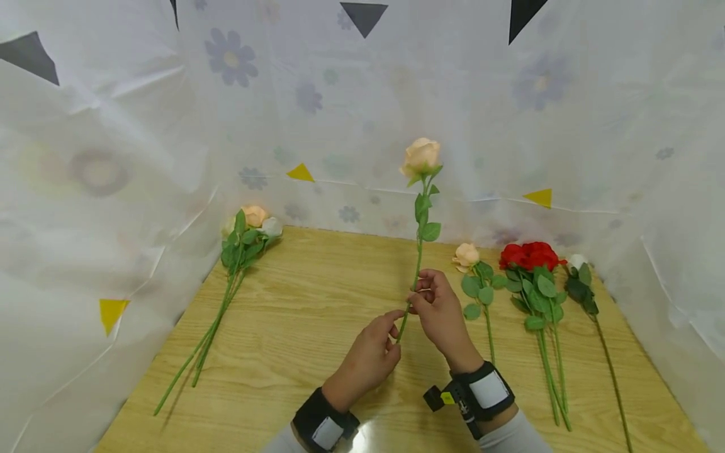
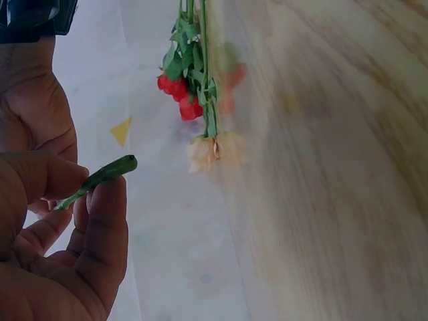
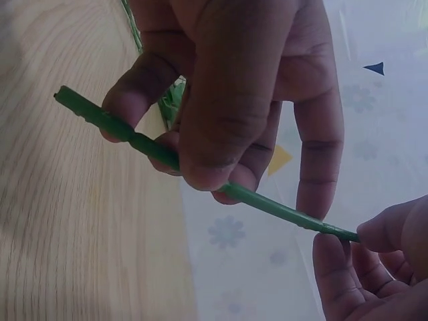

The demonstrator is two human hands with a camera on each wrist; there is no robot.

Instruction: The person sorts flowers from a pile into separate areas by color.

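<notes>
A peach rose (image 1: pixel 421 157) stands nearly upright over the middle of the table, its bloom highest. The fingertips of my right hand (image 1: pixel 442 314) pinch its green stem about midway down. Lower on the same stem, my left hand (image 1: pixel 367 357) holds it between thumb and fingers. The left wrist view shows the cut stem end (image 2: pixel 124 164) sticking out past the left fingers. In the right wrist view the stem (image 3: pixel 274 211) slants across, with the left hand (image 3: pixel 227 100) large at the top and the right hand (image 3: pixel 381 274) at lower right.
A bunch of peach and white roses (image 1: pixel 243 242) lies at the table's left. On the right lie another peach rose (image 1: pixel 467 257), red roses (image 1: pixel 532 257) and a white rose (image 1: pixel 578 262). A white patterned sheet (image 1: pixel 362 113) hangs behind the wooden table (image 1: pixel 294 283).
</notes>
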